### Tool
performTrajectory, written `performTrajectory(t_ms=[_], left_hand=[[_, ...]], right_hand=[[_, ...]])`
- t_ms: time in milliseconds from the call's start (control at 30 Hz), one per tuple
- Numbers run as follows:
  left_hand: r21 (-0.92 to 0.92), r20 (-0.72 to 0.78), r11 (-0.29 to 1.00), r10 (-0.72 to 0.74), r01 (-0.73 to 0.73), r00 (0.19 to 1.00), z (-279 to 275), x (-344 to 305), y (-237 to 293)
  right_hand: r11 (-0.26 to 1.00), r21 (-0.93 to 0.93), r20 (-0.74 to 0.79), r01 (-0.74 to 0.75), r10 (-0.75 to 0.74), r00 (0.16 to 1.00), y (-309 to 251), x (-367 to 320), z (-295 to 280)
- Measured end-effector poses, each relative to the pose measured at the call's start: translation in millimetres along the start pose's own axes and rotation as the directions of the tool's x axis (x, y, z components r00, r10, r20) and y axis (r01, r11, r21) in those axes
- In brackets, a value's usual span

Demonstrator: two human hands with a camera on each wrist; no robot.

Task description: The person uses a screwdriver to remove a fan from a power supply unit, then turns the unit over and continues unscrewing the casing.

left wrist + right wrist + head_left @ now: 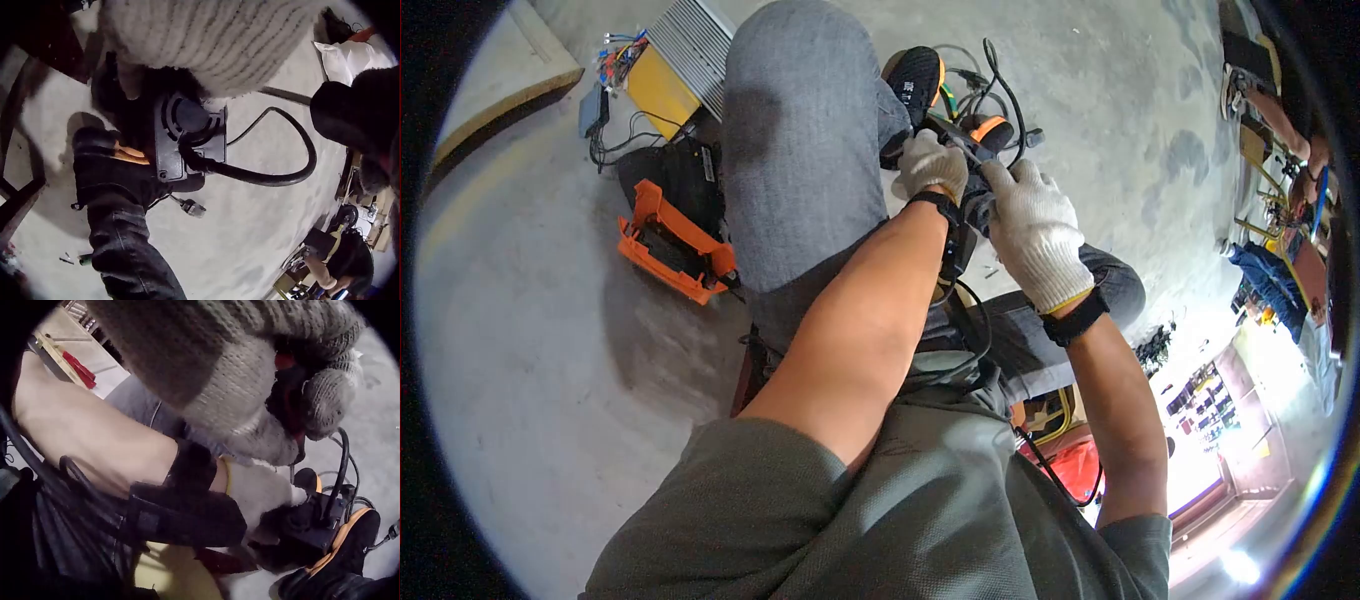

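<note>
Two hands in two white knitted gloves clamp one black power tool (972, 205) from opposite sides. It is held off the concrete floor (530, 330), in front of the bent knees. The left hand (930, 165) curls round the tool's far end, and the right hand (1035, 228) wraps its near body, wrist bent. The tool's ribbed plastic housing trails one thick rubbery cable (275, 178). Two black-and-orange shoes (915, 80) rest just beyond. One orange case (670, 245) lies open on the floor's left side.
</note>
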State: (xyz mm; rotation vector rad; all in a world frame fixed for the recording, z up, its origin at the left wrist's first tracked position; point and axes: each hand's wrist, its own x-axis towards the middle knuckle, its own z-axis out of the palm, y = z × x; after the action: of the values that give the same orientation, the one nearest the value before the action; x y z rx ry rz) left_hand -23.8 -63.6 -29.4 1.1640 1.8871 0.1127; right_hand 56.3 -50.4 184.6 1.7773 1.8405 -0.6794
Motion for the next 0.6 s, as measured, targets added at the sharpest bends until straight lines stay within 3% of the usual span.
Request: performTrajectory(t_ms=[467, 567, 600], left_hand=[[0.092, -0.074, 0.996, 0.008, -0.001, 0.997, 19.3, 7.9, -4.2], [0.079, -0.002, 0.997, -0.005, 0.005, 1.000, 12.5, 8.4, -0.9], [0.078, -0.001, 0.997, -0.006, 0.006, 1.000, 7.1, 8.2, 2.3]], right_hand=[[0.998, -0.064, -0.021, 0.014, -0.015, 1.000, -6.3, 0.5, -0.7], [0.995, -0.090, -0.044, 0.030, -0.034, 0.998, -13.1, 5.0, -5.0], [0.993, -0.114, 0.017, 0.031, -0.029, 0.999, -17.6, 8.8, -8.4]])
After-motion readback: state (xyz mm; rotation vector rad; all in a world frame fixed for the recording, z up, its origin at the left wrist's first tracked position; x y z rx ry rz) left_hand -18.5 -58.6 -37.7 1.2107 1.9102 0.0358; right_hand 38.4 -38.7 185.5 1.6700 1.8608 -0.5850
